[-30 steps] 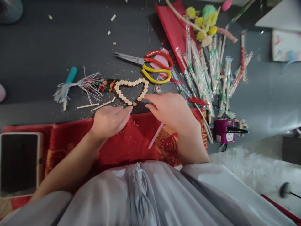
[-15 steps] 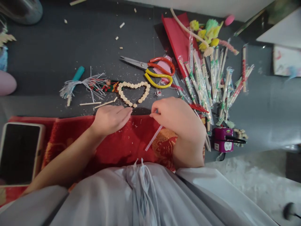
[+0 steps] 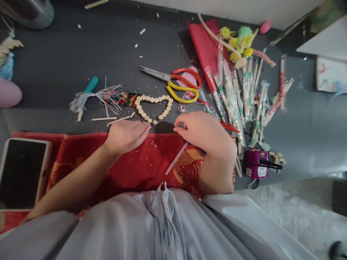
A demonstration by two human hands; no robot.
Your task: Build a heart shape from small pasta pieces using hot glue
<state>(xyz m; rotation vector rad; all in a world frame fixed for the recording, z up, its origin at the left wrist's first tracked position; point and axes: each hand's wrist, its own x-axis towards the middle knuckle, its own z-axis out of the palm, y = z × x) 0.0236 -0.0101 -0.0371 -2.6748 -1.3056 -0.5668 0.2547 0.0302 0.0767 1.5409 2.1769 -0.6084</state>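
A heart outline of small cream beads [image 3: 154, 107] lies on the dark table just beyond the red patterned cloth [image 3: 141, 162]. My left hand [image 3: 126, 135] rests flat on the cloth's far edge, fingers stretched out and empty, their tips just short of the heart's lower point. My right hand [image 3: 204, 135] sits to the right of the heart with fingers curled and thumb and forefinger pinched together; whether anything is in the pinch is too small to tell. A thin white stick [image 3: 176, 159] lies slanted on the cloth and runs under that hand's palm.
Scissors with red and yellow handles [image 3: 179, 81] lie beyond the heart. Wrapped chopsticks [image 3: 244, 94], red paper [image 3: 204, 43] and pompoms are piled at the right. A purple sharpener [image 3: 256, 164] stands by my right wrist. A tassel [image 3: 94, 99] and loose sticks lie left; a phone [image 3: 20, 173] far left.
My right hand has drawn back from the heart's right side and closed its fingers into a pinch. The left hand stays in place. The camera has shifted a little.
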